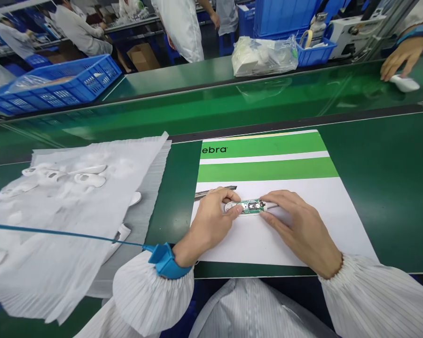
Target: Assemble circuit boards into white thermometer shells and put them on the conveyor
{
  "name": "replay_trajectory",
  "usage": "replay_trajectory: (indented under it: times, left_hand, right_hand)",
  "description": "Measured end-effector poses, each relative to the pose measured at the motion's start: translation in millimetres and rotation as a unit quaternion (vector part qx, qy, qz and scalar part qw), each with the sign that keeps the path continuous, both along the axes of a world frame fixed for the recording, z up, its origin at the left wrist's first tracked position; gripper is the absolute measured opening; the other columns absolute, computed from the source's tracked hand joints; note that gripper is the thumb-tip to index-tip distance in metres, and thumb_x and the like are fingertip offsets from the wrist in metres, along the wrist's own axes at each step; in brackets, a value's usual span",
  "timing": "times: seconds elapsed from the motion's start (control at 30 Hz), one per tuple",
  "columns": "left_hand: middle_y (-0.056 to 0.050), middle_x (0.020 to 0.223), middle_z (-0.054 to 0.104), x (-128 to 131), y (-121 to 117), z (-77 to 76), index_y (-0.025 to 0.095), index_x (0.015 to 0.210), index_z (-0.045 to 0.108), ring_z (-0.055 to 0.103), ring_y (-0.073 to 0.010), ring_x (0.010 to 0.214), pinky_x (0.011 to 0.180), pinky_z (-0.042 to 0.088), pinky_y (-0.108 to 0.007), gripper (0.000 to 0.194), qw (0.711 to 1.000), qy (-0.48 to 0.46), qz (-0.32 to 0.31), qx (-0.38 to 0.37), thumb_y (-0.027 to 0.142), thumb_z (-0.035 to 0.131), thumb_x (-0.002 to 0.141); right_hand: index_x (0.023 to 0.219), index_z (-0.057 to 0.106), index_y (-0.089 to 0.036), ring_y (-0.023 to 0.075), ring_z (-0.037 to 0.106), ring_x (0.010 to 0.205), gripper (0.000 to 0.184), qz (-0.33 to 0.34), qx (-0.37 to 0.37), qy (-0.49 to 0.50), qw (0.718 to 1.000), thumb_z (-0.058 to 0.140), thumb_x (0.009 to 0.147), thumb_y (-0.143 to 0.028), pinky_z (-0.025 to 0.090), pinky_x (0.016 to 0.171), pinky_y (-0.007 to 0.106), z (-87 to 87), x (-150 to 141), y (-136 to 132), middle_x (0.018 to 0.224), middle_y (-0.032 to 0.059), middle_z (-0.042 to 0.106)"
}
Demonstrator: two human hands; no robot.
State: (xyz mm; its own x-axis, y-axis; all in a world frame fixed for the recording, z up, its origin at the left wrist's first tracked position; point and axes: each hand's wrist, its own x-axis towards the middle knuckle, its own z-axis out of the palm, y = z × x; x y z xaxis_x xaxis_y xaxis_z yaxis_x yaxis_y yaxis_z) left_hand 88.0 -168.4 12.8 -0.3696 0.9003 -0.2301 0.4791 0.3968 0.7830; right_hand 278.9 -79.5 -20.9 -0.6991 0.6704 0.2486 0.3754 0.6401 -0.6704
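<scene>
Both of my hands grip a slim white plastic housing with a green circuit board (252,206) showing in it, over a white and green printed sheet (268,169). My left hand (215,216) pinches its left end between thumb and fingers. At the other end, the thumb and fingers of my right hand (299,225) close on the housing; a thin pale piece sticks out between them. Tweezers (229,188), dark and slender, lie on the sheet just behind my left hand. A blue wrist strap (167,263) with a cord is around my left wrist.
White foam sheets (74,225) at the left cover and carry several white plastic shells (90,179). Beyond the table runs a green conveyor belt (197,110). A blue crate (56,89) and a plastic bag (264,56) stand behind it. At far right, a co-worker's hand (403,58) touches a white part.
</scene>
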Motion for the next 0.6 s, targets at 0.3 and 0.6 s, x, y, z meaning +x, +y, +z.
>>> replay_trajectory:
  times: [0.3, 0.6]
  left_hand:
    - [-0.001, 0.093, 0.065, 14, 4, -11.9, 0.020, 0.086, 0.062, 0.054, -0.0224, 0.095, 0.089, 0.042, -0.042, 0.013, 0.993, 0.109, 0.007, 0.046, 0.008, 0.062, 0.081]
    - [-0.002, 0.114, 0.063, 26, -41, 14.7, 0.021, 0.104, 0.061, 0.055, -0.0207, 0.108, 0.095, 0.044, -0.038, 0.014, 0.978, 0.173, 0.025, 0.113, 0.021, 0.061, 0.089]
  right_hand:
    - [0.084, 0.057, -0.018, 0.0222, 0.054, 0.087, 0.011, -0.021, 0.117, -0.041, 0.992, 0.050, 0.092, -0.019, 0.046, 0.078, 0.039, -1.5, -14, -12, 0.094, 0.0063, 0.062]
    - [0.088, 0.063, -0.029, 0.0287, 0.065, 0.079, 0.028, -0.071, -0.034, -0.041, 0.996, 0.052, 0.082, -0.054, 0.048, 0.067, 0.045, -11.0, -3, 1, 0.095, 0.0031, 0.069]
